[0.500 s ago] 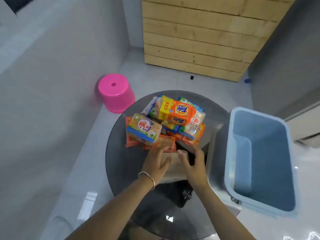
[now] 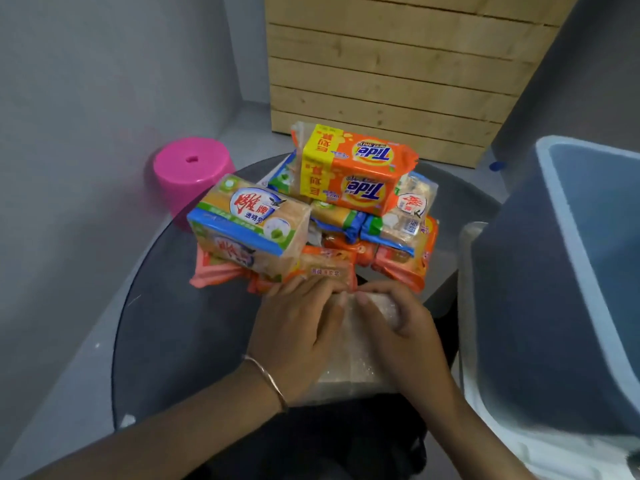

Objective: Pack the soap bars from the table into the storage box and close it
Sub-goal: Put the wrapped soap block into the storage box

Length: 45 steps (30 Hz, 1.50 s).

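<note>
A pile of wrapped soap packs [image 2: 346, 209] sits on a round dark glass table [image 2: 166, 341]. An orange Tide pack [image 2: 360, 168] tops the pile, and a blue-and-tan pack [image 2: 249, 226] lies at its left. In front of the pile lies a pale clear-wrapped soap pack [image 2: 356, 355]. My left hand [image 2: 298, 327] and my right hand [image 2: 398, 327] both rest on that pale pack, fingers curled over its far end. The blue storage box [image 2: 568, 289] stands open at the right, its inside bare where visible. No lid can be made out.
A pink plastic stool [image 2: 194, 174] stands on the floor behind the table at the left. A wooden slatted panel [image 2: 398, 71] rises behind the pile. A grey wall runs along the left. A clear sheet [image 2: 467, 258] lies under the box.
The view has moved closer and lower toward the pile. Both hands have closed together on the pale wrapped pack; the pile has not shifted.
</note>
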Available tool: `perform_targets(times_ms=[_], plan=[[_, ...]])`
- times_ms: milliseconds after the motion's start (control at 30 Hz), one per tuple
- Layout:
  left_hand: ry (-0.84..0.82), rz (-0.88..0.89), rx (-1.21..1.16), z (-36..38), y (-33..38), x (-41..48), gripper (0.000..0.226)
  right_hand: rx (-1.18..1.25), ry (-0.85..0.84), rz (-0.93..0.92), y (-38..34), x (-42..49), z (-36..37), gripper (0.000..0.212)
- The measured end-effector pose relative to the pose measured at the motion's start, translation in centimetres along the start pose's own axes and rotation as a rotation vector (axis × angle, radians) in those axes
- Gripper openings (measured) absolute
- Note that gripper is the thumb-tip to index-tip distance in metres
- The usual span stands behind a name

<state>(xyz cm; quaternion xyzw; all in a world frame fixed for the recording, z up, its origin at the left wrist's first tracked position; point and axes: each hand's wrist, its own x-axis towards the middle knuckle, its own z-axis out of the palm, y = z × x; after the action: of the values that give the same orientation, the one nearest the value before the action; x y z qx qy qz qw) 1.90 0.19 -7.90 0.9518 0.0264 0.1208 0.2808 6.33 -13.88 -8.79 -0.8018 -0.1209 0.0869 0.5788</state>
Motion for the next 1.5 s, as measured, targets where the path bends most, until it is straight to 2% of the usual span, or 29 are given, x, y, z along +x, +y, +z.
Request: perform_targets(times_ms=[267,433,567,633,667,733,800,867,933,1100,1167,1300,1433,1500], plan=[[0.003,0.065,0.051,0.4,-0.5,0.2,0.043,-0.008,0.043,-0.071,0.4,0.3,0.4,0.007],[-0.042,0.072,0.053,0.3,-0.5,0.4,0.038,-0.023,0.082,-0.051,0.1,-0.4,0.4,0.013],[-0.117,0.071,-0.125,-0.7,0.2,-0.3,0.046,-0.042,0.089,0.016,0.1,-2.1,0.0,0.021],[-0.263,0.081,-0.211,-1.9,0.1,-0.9,0.066,-0.112,-0.016,0.009,-0.1,-2.8,-1.1,0.029],[-0.349,0.093,-0.173,-2.9,0.0,-1.2,0.08,-0.162,-0.115,-0.007,-0.5,-3.2,-2.0,0.042],[-0.499,0.111,0.011,-5.0,-0.2,-1.8,0.104,-0.323,-0.355,-0.056,-1.4,-3.7,-3.9,0.079],[-0.563,0.125,0.18,-6.4,-0.4,-2.3,0.114,-0.543,-0.542,-0.142,-2.2,-3.9,-4.9,0.101],[-0.545,0.151,0.257,-6.8,-0.4,-2.5,0.112,-0.68,-0.577,-0.229,-2.5,-3.8,-5.1,0.102],[-0.539,0.153,0.266,-6.7,-0.3,-2.5,0.106,-0.711,-0.544,-0.235,-2.5,-3.4,-5.1,0.097],[-0.513,0.116,0.189,-6.1,-0.3,-2.4,0.103,-0.646,-0.55,-0.196,-2.7,-3.0,-5.0,0.092],[-0.496,0.085,0.147,-5.9,-0.7,-2.4,0.108,-0.643,-0.545,-0.155,-2.7,-3.1,-5.2,0.103],[-0.444,0.027,0.121,-6.6,-2.1,-3.0,0.118,-0.462,-0.535,-0.087,-1.6,-4.0,-6.4,0.117],[-0.526,-0.003,0.133,-6.7,-2.9,-3.6,0.118,-0.472,-0.517,-0.066,-0.6,-4.3,-6.7,0.106],[-0.512,-0.004,0.087,-6.4,-2.7,-3.6,0.119,-0.453,-0.505,-0.064,-1.0,-4.2,-6.4,0.102]])
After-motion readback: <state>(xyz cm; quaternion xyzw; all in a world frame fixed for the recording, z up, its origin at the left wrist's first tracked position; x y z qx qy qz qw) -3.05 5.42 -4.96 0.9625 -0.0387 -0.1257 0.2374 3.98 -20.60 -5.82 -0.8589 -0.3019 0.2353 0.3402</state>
